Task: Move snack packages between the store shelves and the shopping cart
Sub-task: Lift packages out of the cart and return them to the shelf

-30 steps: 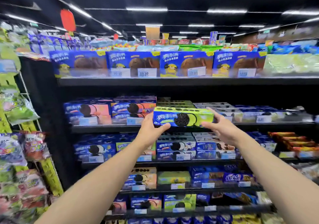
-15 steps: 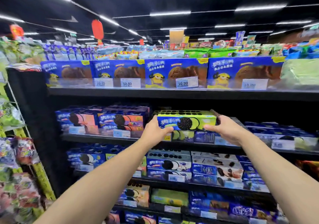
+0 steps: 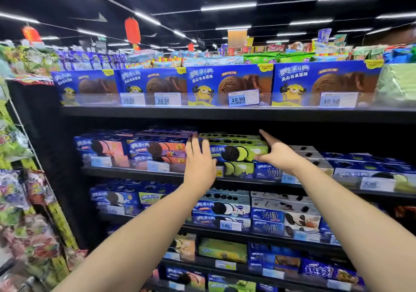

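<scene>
**Green box resting on its stack, neither hand gripping it**

The green box lies on the second shelf. It sits flat on top of another green box of the same kind, with its printed front facing out. The left hand is up at the box's left end with its fingers straight and close together, holding nothing. Motion blur hides whether it touches the cardboard. The right hand is spread wide at the right end, with the forefinger straight and raised and the thumb against the lower front edge. It rests on the box rather than closing round it.

The main risk, as I judge it, is the box sliding forward. It sits on a smooth carton near the shelf front, so a hand that brushes it while pulling away could drag it over the edge. A push from one end alone could skew it. A corner might then overhang the stack, or knock the orange boxes just to the left or the white boxes to the right. If the aim is instead to lift it, open fingers at the ends give little hold, and it could tip out from between the palms.
</scene>
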### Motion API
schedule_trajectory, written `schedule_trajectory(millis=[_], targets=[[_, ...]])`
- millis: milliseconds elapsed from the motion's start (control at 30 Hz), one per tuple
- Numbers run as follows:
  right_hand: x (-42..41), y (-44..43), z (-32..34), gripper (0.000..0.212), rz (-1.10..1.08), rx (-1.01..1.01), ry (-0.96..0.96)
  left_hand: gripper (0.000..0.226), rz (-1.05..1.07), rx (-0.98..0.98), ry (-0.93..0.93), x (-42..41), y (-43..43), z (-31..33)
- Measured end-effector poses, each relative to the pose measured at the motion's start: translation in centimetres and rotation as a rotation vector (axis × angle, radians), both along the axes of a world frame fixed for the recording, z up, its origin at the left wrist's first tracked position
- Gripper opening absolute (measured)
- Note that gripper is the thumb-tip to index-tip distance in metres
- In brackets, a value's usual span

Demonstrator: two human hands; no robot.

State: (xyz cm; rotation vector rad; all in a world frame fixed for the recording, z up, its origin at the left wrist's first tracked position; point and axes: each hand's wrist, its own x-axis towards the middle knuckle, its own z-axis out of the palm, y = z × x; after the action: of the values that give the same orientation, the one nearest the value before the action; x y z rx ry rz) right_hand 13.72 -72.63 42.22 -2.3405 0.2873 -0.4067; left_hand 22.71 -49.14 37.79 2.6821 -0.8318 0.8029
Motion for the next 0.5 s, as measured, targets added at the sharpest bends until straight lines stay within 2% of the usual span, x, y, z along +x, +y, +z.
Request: schedule_trajectory(millis=[100, 167, 267, 500], targets=[[0.7, 1.4, 0.1, 0.095, 0.0, -0.003, 0.022, 0.048, -0.136, -0.047, -0.155, -0.2, 1.2, -1.5], [1.3, 2.0, 0.2, 0.093, -0.007, 0.001, 0.048, 0.036, -0.193, 0.001, -0.137, -0.1, 1.8, -2.0], [1.9, 2.7, 0.2, 0.091, -0.036, -0.039, 0.071, 0.036, -0.204, 0.019, -0.061, 0.2, 2.2, -1.6], [1.3, 3.9, -0.6, 0.082, -0.174, -0.12, 0.061, 0.041, -0.18, 0.03, -0.028, 0.8, 2.8, -0.9]])
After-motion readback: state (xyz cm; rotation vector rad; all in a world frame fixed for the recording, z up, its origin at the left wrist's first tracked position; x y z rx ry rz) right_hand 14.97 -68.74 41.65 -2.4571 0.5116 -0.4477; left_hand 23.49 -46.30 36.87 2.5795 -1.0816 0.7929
